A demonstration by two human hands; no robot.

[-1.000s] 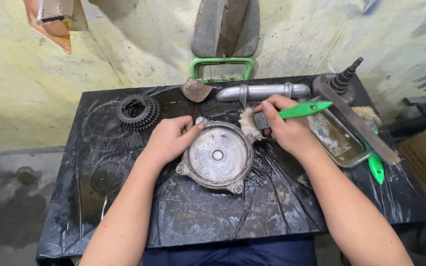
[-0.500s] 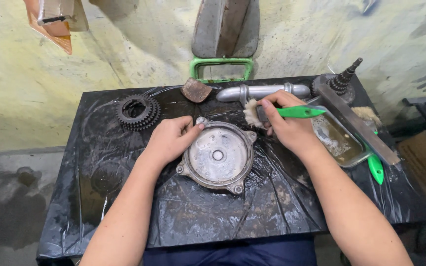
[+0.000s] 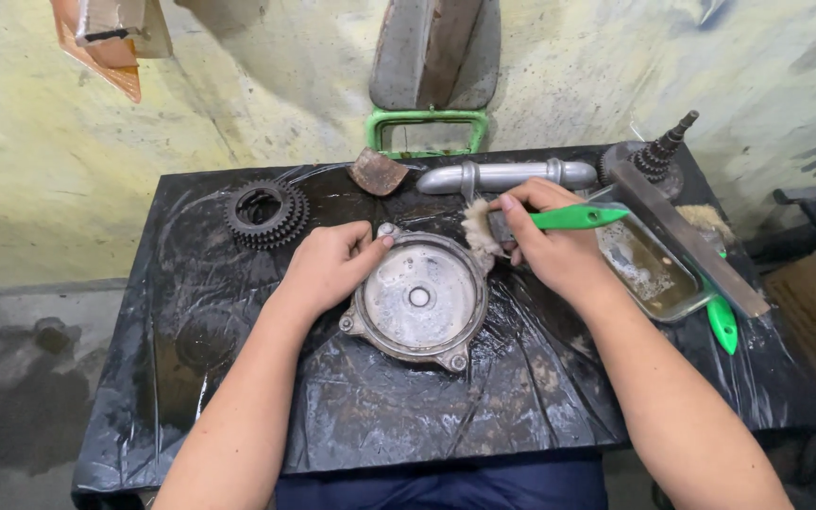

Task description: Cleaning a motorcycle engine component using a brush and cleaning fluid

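While the whole centre of the frame is taken up by a table covered in black plastic sheet [image 3: 238, 397], wet and wrinkled, the work itself is seen just above its middle. A round grey metal cover [image 3: 419, 300] with bolt lugs around its rim and a small centre hole lies flat on the sheet at frame centre. At the right edge of the table a shallow rectangular tray [image 3: 658, 283] with murky liquid is set, and a long flat metal bar [image 3: 687, 236] is laid diagonally across it. At top centre a grey metal pipe [image 3: 507, 176] lies crosswise, just above the hands. A dark stacked gear [image 3: 266, 213] sits at upper left of the table, well apart from the cover. A splined shaft stub [image 3: 663, 151] stands at upper right, beside the bar's upper end. A rusty brown scrap piece [image 3: 377, 172] lies just left of the pipe. The left hand [image 3: 328, 266] is pressed on the cover's upper-left rim, fingers curled over the edge, steadying it. The right hand [image 3: 554, 247] is closed around a green-handled brush [image 3: 559, 219], whose pale bristles touch the cover's upper-right rim. The two hands are apart, one on each side of the cover. A second green handle [image 3: 722, 323] pokes out below the tray at right.
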